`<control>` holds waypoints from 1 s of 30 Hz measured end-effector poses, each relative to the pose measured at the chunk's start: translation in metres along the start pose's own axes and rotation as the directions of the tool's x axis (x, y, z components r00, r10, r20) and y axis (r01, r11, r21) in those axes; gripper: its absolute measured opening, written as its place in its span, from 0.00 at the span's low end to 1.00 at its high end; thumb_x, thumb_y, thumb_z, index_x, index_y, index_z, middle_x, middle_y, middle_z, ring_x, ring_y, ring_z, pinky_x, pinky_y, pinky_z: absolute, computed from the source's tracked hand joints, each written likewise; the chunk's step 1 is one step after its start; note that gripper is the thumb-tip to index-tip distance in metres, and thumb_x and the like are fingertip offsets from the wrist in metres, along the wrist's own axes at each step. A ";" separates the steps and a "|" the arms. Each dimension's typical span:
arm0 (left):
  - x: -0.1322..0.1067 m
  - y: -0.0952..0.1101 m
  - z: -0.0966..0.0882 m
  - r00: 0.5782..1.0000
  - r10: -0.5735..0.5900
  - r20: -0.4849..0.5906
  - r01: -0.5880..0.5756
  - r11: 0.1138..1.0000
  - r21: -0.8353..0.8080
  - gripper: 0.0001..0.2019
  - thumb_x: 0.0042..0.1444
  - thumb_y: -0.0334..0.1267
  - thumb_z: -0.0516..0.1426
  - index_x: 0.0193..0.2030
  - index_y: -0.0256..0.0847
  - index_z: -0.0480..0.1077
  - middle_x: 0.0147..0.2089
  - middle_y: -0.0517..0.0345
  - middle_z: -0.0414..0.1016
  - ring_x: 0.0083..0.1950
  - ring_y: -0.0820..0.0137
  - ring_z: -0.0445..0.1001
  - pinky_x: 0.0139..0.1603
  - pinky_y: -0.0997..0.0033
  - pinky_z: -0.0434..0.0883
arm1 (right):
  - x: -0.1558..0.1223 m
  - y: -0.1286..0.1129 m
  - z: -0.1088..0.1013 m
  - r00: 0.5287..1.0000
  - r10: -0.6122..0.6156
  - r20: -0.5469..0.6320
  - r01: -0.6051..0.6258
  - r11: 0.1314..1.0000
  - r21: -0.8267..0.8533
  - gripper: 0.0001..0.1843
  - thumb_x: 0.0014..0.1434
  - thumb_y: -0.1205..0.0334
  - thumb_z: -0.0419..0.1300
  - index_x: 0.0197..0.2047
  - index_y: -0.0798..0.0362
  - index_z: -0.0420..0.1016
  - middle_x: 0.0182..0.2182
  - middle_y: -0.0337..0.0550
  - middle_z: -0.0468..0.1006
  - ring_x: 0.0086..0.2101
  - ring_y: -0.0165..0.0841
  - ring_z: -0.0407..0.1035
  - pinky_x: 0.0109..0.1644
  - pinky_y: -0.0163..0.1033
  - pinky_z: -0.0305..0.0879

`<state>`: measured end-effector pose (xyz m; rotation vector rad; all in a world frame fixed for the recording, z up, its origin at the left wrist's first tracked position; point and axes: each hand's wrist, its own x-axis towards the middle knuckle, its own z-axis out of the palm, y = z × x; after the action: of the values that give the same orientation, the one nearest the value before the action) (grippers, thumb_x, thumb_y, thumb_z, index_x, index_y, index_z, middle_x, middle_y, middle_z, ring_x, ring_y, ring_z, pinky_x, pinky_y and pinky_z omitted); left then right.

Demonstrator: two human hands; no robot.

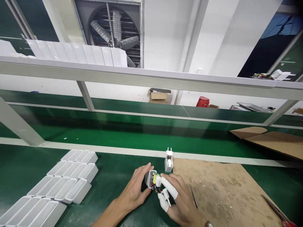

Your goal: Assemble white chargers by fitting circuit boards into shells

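My left hand (pixel 133 189) is closed around a small white plastic casing (pixel 149 179), with its open end facing right. In my right hand (pixel 181 201), which wears white finger cots, is a small circuit board (pixel 156 186) with a yellow part and a white plug piece. The board meets the mouth of the casing; how far inside it reaches is hidden. Just behind my hands stands another white casing (pixel 169 164) with a two-pin plug at its top. Tweezers (pixel 193 197) show beside my right hand; whether it touches them I cannot tell.
Rows of empty white casings (pixel 68 176) lie on the green table at left. A stained brown board (pixel 217 189) covers the right side, with red-handled pliers or scissors (pixel 276 209) at its edge. A shelf beam (pixel 151 77) and a green conveyor (pixel 132 134) run across behind.
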<state>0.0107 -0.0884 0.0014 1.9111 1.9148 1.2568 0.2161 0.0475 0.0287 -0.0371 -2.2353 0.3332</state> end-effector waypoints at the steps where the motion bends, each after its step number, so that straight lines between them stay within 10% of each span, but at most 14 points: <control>1: 0.000 0.001 -0.001 1.000 0.002 0.001 -0.002 1.000 0.003 0.41 0.68 0.30 0.56 0.80 0.57 0.40 0.72 0.47 0.67 0.72 0.51 0.65 0.72 0.36 0.69 | 0.000 0.000 0.000 1.000 0.000 0.011 0.000 1.000 -0.005 0.43 0.63 0.77 0.58 0.79 0.51 0.55 0.59 0.54 0.80 0.53 0.47 0.74 0.54 0.54 0.79; 30: -0.002 0.004 0.002 0.999 0.018 0.033 -0.018 1.000 0.001 0.42 0.68 0.26 0.54 0.81 0.54 0.38 0.74 0.46 0.65 0.74 0.53 0.62 0.74 0.40 0.69 | -0.007 0.008 0.005 0.998 0.023 0.051 -0.023 1.000 -0.008 0.41 0.64 0.74 0.58 0.78 0.52 0.54 0.58 0.56 0.78 0.55 0.49 0.72 0.56 0.57 0.77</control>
<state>0.0150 -0.0901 0.0018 1.9418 1.8870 1.2206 0.2162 0.0526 0.0180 -0.0583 -2.2883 0.3420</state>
